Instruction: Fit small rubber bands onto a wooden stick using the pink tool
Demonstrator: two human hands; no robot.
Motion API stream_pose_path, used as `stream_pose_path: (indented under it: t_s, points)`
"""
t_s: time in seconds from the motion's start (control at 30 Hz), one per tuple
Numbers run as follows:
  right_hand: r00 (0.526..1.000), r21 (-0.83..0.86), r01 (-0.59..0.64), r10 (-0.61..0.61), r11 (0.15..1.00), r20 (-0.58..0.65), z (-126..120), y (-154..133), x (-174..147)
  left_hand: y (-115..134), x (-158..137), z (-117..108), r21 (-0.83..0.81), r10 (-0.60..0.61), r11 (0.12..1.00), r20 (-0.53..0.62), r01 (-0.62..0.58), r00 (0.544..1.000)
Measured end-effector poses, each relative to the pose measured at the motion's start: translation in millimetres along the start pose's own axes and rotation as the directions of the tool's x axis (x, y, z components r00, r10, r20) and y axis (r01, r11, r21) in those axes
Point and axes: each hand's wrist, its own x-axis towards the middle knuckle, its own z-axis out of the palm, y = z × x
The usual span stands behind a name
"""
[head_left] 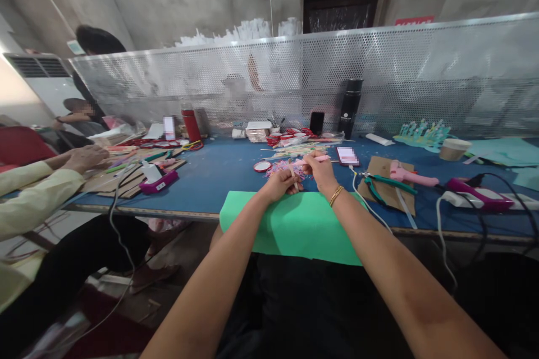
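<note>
My right hand (pixel 323 173) is closed around a slim pink pen-like tool (pixel 315 159), which points left toward my other hand. Between the closed fingers of my left hand (pixel 281 185) stands a thin pale strip (pixel 292 175), held roughly upright. Both hands are close together above the front of the blue table (pixel 227 171). Just behind them lies a pile of small pink and purple pieces (pixel 274 167), partly hidden by my fingers. A small round red-rimmed lid or dish (pixel 262 166) sits left of the pile. Green sheet material (pixel 295 230) hangs over the table edge and my lap.
Thin sticks (pixel 290 150) lie beyond my hands, near a phone (pixel 347 156) with a cable. To the right are teal-handled pliers (pixel 385 181), a pink glue gun (pixel 410 175), a purple power strip (pixel 480 195) and a paper cup (pixel 455 149). A co-worker's hands (pixel 86 157) work at left.
</note>
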Motion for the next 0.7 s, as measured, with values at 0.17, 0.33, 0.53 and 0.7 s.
stream_pose_path:
  t_s: [0.17, 0.33, 0.53, 0.7]
  points:
    - [0.998, -0.02, 0.001, -0.003, 1.0, -0.065, -0.1, -0.8, 0.2, 0.9, -0.3, 0.5, -0.007, -0.002, 1.0, -0.006, 0.002, 1.0]
    - [1.0, -0.022, 0.007, -0.007, 1.0, 0.0, 0.6, -1.2, -1.0, 1.2, -0.6, 1.0, -0.008, 0.001, 1.0, -0.005, -0.001, 1.0]
    - [0.997, -0.018, 0.006, -0.007, 1.0, -0.072, 0.4, -0.9, -0.2, 0.2, 0.3, 0.7, -0.005, 0.001, 1.0, -0.006, -0.001, 1.0]
    - [1.0, -0.027, 0.001, -0.001, 1.0, 0.025, 0.4, 1.4, 0.3, -0.1, 0.5, 0.7, -0.013, 0.0, 1.0, -0.003, 0.0, 1.0]
